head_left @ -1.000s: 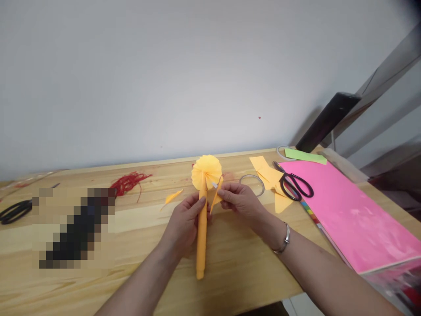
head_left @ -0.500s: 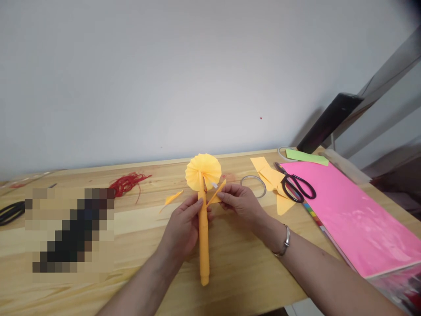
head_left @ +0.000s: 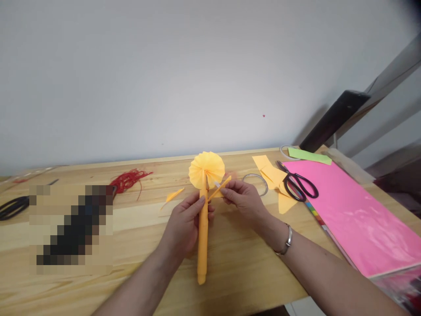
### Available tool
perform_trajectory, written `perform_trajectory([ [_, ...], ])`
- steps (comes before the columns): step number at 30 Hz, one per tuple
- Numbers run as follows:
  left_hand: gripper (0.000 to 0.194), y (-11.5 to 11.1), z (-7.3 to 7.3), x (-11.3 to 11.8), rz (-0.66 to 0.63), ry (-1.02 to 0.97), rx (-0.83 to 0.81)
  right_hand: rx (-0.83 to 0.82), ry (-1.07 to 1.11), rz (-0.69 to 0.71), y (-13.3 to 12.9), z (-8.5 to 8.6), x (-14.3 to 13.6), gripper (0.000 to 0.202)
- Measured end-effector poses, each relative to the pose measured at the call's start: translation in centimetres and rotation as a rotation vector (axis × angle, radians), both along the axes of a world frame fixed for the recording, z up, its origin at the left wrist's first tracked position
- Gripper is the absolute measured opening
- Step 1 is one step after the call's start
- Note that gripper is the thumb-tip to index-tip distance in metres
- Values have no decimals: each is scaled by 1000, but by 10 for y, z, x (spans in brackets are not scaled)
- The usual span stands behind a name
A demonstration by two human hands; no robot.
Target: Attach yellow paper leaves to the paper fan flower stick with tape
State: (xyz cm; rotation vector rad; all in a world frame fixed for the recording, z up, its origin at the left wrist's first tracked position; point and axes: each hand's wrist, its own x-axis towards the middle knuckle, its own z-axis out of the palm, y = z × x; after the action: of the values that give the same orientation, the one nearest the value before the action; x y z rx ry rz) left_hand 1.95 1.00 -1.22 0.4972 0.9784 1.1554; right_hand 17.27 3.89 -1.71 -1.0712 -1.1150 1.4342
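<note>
Orange paper rolled into a tube [head_left: 203, 237] is clamped in the left fingers [head_left: 197, 205]; the right fingers [head_left: 230, 195] pinch a folded strip [head_left: 216, 193] just beside it. Beyond them spreads a pleated fan [head_left: 213, 166], with scissors [head_left: 288, 174] farther right.

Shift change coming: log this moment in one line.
left hand: grips orange paper tube; right hand: pinches orange paper piece; pleated yellow fan: at tube's far end; red string: on table, left
</note>
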Motion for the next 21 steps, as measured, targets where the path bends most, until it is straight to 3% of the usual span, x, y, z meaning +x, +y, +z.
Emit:
perform_trajectory([
  [21, 22, -2, 1, 3, 26, 69, -37, 104, -147, -118, -5, 2, -3, 14],
])
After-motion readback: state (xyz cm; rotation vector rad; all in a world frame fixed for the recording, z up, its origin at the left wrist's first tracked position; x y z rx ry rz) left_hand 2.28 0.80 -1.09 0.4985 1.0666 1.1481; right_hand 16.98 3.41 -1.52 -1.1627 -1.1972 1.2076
